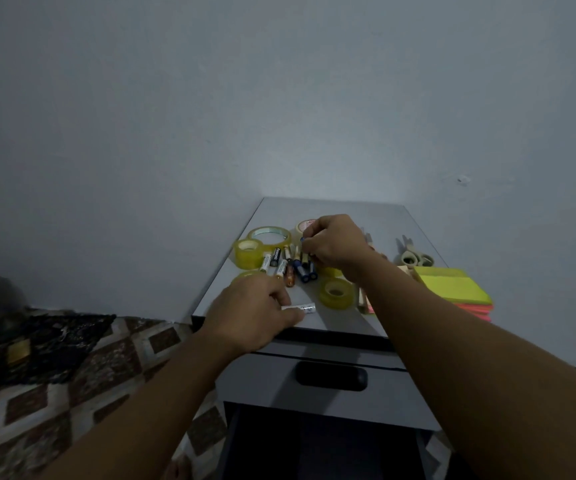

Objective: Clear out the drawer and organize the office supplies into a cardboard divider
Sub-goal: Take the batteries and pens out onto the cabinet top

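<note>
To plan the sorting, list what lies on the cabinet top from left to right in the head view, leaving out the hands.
Thick yellow tape roll → pile of batteries → small tape roll at the front → scissors → stack of sticky notes.

A plain pale blue-grey wall (279,98) fills the far side, with a small mark (463,179) at right. A grey cabinet (262,393) stands against it, its surface (331,211) dimly lit. The floor (54,403) at left bears a brown-and-cream diamond pattern, with a dark cloth (54,341) lying near the wall.
</note>
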Tool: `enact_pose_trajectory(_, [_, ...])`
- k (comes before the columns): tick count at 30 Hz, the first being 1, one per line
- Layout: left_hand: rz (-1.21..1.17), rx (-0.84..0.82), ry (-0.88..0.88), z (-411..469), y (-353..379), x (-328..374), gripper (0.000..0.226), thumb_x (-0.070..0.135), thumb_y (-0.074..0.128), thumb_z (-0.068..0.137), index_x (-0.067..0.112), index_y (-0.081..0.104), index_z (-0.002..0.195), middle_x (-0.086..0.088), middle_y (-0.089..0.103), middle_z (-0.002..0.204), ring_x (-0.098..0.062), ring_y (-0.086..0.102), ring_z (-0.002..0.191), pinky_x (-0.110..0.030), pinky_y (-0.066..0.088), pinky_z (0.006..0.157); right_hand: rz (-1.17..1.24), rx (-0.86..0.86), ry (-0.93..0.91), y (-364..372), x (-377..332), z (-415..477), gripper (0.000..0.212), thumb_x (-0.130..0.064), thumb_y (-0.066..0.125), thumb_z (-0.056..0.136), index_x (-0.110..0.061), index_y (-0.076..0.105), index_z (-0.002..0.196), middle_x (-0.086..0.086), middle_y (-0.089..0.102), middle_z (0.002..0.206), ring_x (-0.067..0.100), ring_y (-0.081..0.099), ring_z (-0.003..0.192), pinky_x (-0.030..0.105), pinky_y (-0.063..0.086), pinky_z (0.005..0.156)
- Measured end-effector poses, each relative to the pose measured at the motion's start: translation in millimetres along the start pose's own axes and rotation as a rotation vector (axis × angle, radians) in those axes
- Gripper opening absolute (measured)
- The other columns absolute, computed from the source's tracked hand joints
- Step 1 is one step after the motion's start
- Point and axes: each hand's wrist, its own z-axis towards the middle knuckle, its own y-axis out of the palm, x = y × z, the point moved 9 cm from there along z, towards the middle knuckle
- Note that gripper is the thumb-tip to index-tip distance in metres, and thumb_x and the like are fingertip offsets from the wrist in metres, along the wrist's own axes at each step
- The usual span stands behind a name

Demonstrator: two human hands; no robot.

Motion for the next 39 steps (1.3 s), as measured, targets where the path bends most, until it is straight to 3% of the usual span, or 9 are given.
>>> enact_pose_trajectory(5, [-0.018,0.157,-0.064,-5.4,-11.8,-12.0,0.030,0.048,0.076,0.080,0.025,0.064,0.065,0.009,0.062,0.063,-0.010,0.060,0.064,-0.028,0.052,0.063,-0.192,-0.027,-0.042,22.7,-14.5,10.5,0.011,-0.014,0.076,0.079,-0.010,0.074,0.088,0.009,0.071,0.094,0.029,0.066,0.096,0.044,0.052,0.094])
enact_pose_trajectory(10, [-0.160,0.368,-0.209,-3.5,-40.5,-34.0,0.037,0.044,0.076,0.080,0.015,0.068,0.058,0.005,0.063,0.056,-0.012,0.060,0.058,-0.022,0.042,0.054,-0.367,-0.069,-0.031,37.5,-15.8,13.5,0.023,-0.020,0.069,0.079,-0.012,0.075,0.100,0.011,0.070,0.104,0.031,0.064,0.104,0.044,0.049,0.098])
enact_pose_trajectory(12, [-0.150,0.362,-0.252,7.9,-45.2,-40.1,0.041,0.045,0.076,0.080,0.014,0.065,0.056,0.003,0.062,0.056,-0.010,0.057,0.055,-0.021,0.035,0.047,-0.469,-0.053,-0.084,38.4,-19.8,13.5,0.020,-0.021,0.068,0.083,-0.010,0.076,0.098,0.009,0.070,0.102,0.031,0.063,0.103,0.046,0.044,0.103])
enact_pose_trajectory(15, [-0.114,0.333,-0.317,28.9,-46.7,-48.1,0.037,0.047,0.077,0.078,0.013,0.069,0.066,0.000,0.063,0.062,-0.010,0.056,0.056,-0.020,0.031,0.043,-0.502,-0.070,-0.109,37.5,-17.3,13.6,0.020,-0.022,0.069,0.082,-0.011,0.075,0.098,0.010,0.069,0.103,0.031,0.064,0.103,0.045,0.049,0.098])
enact_pose_trajectory(20, [-0.059,0.280,-0.369,52.8,-37.6,-55.3,0.041,0.049,0.081,0.070,0.011,0.073,0.082,-0.007,0.070,0.080,-0.021,0.065,0.071,-0.022,0.040,0.050,-0.600,-0.070,-0.195,34.7,-21.0,11.1,0.019,-0.021,0.070,0.087,-0.007,0.075,0.099,0.010,0.068,0.105,0.030,0.061,0.107,0.047,0.041,0.108])
enact_pose_trajectory(26, [0.025,0.268,-0.388,53.8,-32.3,-52.1,0.052,0.055,0.084,0.064,0.012,0.072,0.091,-0.007,0.069,0.087,-0.025,0.065,0.077,-0.027,0.042,0.055,-0.521,-0.034,-0.225,25.5,-20.3,5.0,0.027,-0.028,0.077,0.083,-0.004,0.074,0.096,0.014,0.069,0.101,0.028,0.063,0.100,0.043,0.046,0.102])
enact_pose_trajectory(32, [0.201,0.275,-0.334,51.8,-37.8,-32.9,0.055,0.063,0.079,0.068,0.016,0.063,0.092,-0.001,0.058,0.083,-0.023,0.056,0.072,-0.027,0.036,0.054,-0.500,-0.005,-0.262,24.6,-22.7,1.5,0.019,-0.020,0.076,0.082,-0.004,0.074,0.092,0.013,0.069,0.096,0.026,0.062,0.096,0.041,0.048,0.097])
enact_pose_trajectory(36, [0.129,0.247,-0.305,53.4,-34.6,-36.4,0.042,0.055,0.073,0.074,0.015,0.071,0.088,-0.001,0.066,0.080,-0.021,0.060,0.069,-0.023,0.034,0.048,-0.395,0.032,-0.232,13.9,-19.1,0.0,0.013,-0.011,0.073,0.085,-0.005,0.075,0.096,0.010,0.071,0.097,0.022,0.065,0.094,0.032,0.056,0.087])
enact_pose_trajectory(39, [0.032,0.231,-0.288,49.5,-36.7,-38.4,0.026,0.039,0.068,0.078,0.015,0.071,0.070,-0.002,0.066,0.067,-0.020,0.062,0.062,-0.024,0.041,0.050,-0.309,0.073,-0.218,1.9,-18.0,-4.8,0.011,-0.007,0.071,0.085,-0.005,0.075,0.095,0.008,0.071,0.095,0.017,0.065,0.086,0.022,0.054,0.071])
